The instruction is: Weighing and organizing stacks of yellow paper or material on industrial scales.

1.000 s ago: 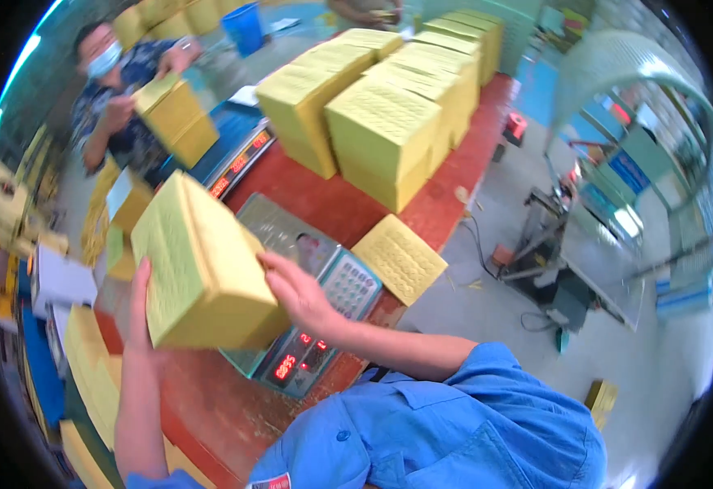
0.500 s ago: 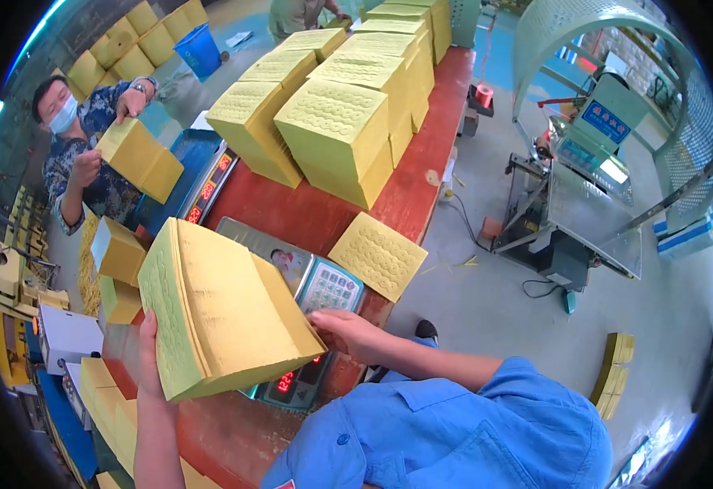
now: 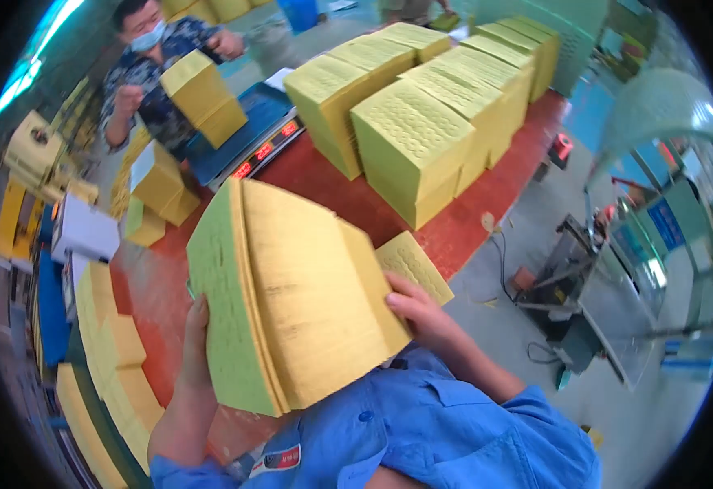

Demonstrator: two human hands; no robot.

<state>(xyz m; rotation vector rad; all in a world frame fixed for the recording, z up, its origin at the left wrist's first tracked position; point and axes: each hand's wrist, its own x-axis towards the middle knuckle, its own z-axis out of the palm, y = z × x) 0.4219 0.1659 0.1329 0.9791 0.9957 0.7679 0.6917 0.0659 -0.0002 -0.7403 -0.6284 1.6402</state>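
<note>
I hold a thick stack of yellow paper sheets [image 3: 299, 293] up close in front of my chest, tilted on edge. My left hand [image 3: 196, 346] presses its left face, fingers spread. My right hand [image 3: 416, 311] grips its right edge. The stack hides the scale on the red table [image 3: 316, 167] below it. A thin yellow pad [image 3: 415, 263] lies on the table just past my right hand.
Tall yellow paper stacks [image 3: 422, 122] fill the far table. A person across the table [image 3: 149, 73] holds another yellow stack [image 3: 202, 98] over a second scale [image 3: 246, 134]. More yellow bundles [image 3: 112, 359] lie at the left. A machine [image 3: 585, 310] stands on the floor at the right.
I have lifted the stack off the scale and drawn it toward my chest; it now covers the scale. My right hand has shifted along the stack's right edge.
</note>
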